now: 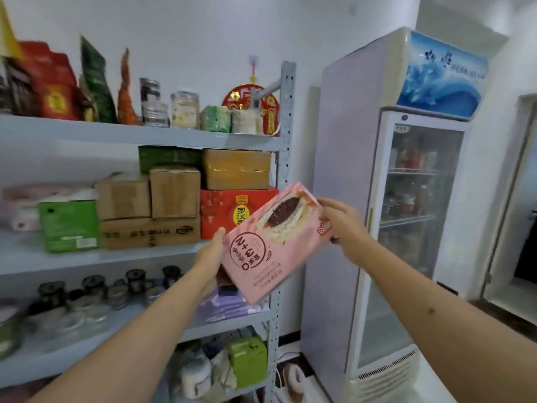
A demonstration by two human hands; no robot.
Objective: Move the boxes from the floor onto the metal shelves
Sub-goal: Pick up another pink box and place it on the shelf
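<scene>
Left hand [209,254] and right hand [338,221] grip pink box [273,245] mid-air beside metal shelves [286,158]; placing remains.

White wall [203,39] is standing behind; glass-door fridge [406,228] is sitting at right, blue panel on top. Dark doorway [527,242] is showing far right, possibly open. Floor [436,385] is looking pale.

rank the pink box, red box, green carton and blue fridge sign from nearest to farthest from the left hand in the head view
1. pink box: held, touching the left hand.
2. red box: on the shelf just above that hand.
3. green carton: same shelf, far to the left.
4. blue fridge sign: top of the fridge, up and to the right.
</scene>
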